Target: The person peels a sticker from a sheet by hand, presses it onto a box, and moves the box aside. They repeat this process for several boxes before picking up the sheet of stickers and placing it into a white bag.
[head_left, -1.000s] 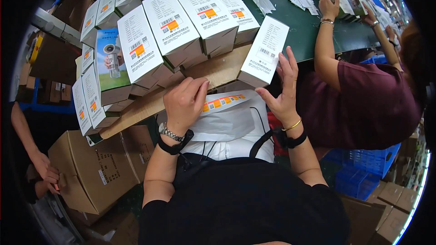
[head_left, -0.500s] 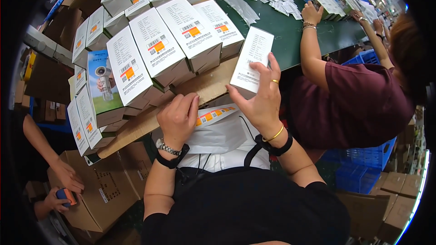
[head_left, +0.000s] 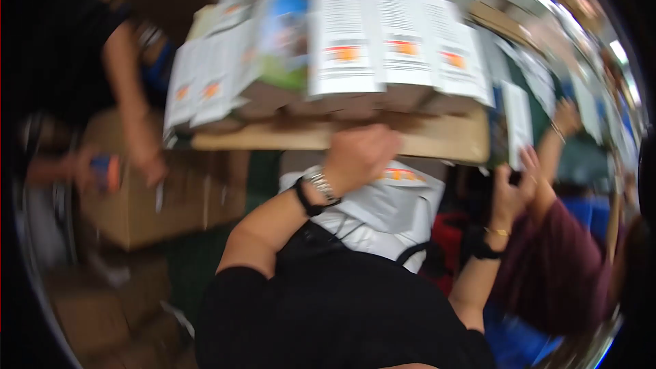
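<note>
The picture is blurred by motion. My left hand [head_left: 359, 154], with a watch on its wrist, lies with curled fingers on the top of a white bag with an orange label [head_left: 383, 198], just under the edge of a cardboard board [head_left: 424, 140]. Whether it grips the bag is unclear. My right hand [head_left: 512, 195] is raised at the right and holds a flat white box [head_left: 517, 123] upright by its lower end. Several white boxes with orange labels [head_left: 383, 41] lie stacked on the board above both hands.
A person in a maroon shirt [head_left: 560, 273] stands close on my right, one hand [head_left: 567, 116] reaching onto a green table [head_left: 547, 96]. At the left another person's arm [head_left: 130, 75] hangs over a brown carton [head_left: 171, 198], near a blue and orange object [head_left: 106, 171].
The view has swung and blurred. My left hand has curled on the white bag. My right hand has carried the white box out to the right.
</note>
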Available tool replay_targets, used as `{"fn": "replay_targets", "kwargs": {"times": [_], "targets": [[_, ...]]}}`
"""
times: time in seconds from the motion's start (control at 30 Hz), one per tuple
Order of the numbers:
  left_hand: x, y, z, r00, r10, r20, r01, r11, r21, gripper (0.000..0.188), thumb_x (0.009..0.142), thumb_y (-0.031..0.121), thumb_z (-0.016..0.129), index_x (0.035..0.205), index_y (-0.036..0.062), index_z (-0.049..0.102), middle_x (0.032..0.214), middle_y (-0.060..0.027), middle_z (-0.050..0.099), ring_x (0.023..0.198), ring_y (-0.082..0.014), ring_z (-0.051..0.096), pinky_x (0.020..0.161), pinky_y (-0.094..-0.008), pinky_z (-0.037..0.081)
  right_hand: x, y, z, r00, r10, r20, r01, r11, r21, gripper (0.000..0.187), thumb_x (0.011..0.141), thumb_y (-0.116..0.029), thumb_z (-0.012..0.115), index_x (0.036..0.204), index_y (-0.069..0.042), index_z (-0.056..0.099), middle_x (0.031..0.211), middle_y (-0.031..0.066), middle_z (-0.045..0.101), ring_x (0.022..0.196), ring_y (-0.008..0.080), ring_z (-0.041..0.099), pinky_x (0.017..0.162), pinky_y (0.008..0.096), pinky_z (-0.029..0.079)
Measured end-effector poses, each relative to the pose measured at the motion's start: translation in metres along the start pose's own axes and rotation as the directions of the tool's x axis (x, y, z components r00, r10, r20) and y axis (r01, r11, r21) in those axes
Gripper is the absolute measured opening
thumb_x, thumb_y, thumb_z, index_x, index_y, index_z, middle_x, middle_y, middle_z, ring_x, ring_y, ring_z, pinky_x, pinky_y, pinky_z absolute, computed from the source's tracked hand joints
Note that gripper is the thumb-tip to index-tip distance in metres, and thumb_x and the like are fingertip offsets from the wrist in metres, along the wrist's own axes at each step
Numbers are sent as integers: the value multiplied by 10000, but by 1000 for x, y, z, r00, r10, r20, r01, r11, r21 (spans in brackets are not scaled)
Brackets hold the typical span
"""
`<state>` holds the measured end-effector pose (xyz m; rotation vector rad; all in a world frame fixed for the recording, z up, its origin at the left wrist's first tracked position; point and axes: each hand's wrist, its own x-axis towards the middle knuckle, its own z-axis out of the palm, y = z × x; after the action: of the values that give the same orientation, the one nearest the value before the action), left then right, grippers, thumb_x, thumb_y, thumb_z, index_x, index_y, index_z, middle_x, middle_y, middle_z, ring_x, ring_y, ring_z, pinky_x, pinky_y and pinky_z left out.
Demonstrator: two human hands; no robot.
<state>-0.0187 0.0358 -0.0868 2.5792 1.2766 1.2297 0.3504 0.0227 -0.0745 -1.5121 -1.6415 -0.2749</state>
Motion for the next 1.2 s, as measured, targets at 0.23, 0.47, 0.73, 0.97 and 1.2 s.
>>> {"fn": "replay_targets", "kwargs": {"times": [0.23,0.47,0.73,0.97,1.2], "targets": [[-7,12,8,985,-64,-158,76,995,67,195,976,248,754,844,156,644,744,-24,552,631,-223,649,545,-383,503,1,101,8,997,70,27,-75,960,271,450,1115,-273,613,1430,46,643,1485,186,663,1292,293,648,1126,436,513],[-9,10,12,984,-71,-161,80,996,50,241,974,268,764,817,151,623,747,-30,563,629,-236,658,551,-390,514,43,92,39,727,630,272,-527,259,810,711,1184,-535,346,1489,64,578,1455,212,660,1315,343,639,1157,455,497],[-3,12,12,985,-77,-155,88,994,64,262,967,270,774,802,144,613,745,-31,562,624,-238,659,549,-386,515,34,84,39,709,691,140,-512,368,776,896,1119,-590,509,1663,110,376,1735,254,403,1606,354,353,1358,436,210],[-4,12,11,984,-64,-167,74,996,54,272,962,267,778,796,136,607,741,-36,553,618,-241,653,544,-387,511,50,113,19,889,455,-53,-306,677,670,827,1135,-529,500,1651,109,398,1722,251,419,1587,345,375,1346,437,231],[-5,12,12,982,-50,-182,63,996,66,278,960,264,783,791,137,602,742,-32,550,612,-239,646,543,-387,508,57,68,18,974,132,-183,-26,873,488,759,1150,-468,490,1638,108,420,1709,248,435,1567,336,397,1334,438,252]]}}
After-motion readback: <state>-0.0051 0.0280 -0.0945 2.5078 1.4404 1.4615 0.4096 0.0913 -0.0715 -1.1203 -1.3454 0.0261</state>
